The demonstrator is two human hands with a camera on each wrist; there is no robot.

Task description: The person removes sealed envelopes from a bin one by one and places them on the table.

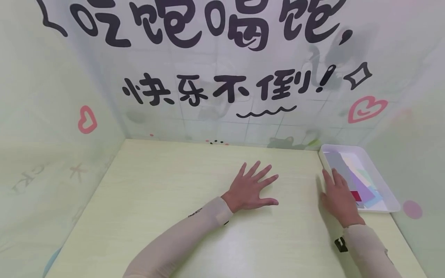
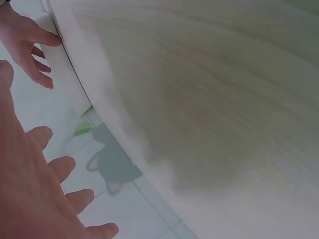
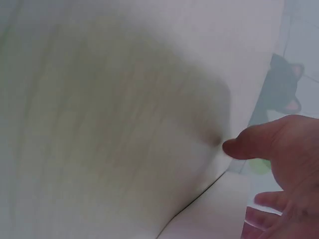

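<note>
The sleeves (image 1: 180, 239) are nearest. The left hand (image 1: 249, 189) is spread wide over the table (image 1: 156, 181); the right hand (image 1: 340, 200), fingers loose, is nearer to the tray (image 1: 386, 199) of coloured cards (image 1: 363, 187) at right, lying near-to-far lengthwise.

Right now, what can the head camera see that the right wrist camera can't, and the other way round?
Only the head view: the left hand, the coloured pieces in the tray, the black writing and the pink hearts.
Only the right wrist view: no new thing I can pick out, just a closer look at the right hand.
Both: the right hand, the tray, the table, the wall and its cat picture.
</note>
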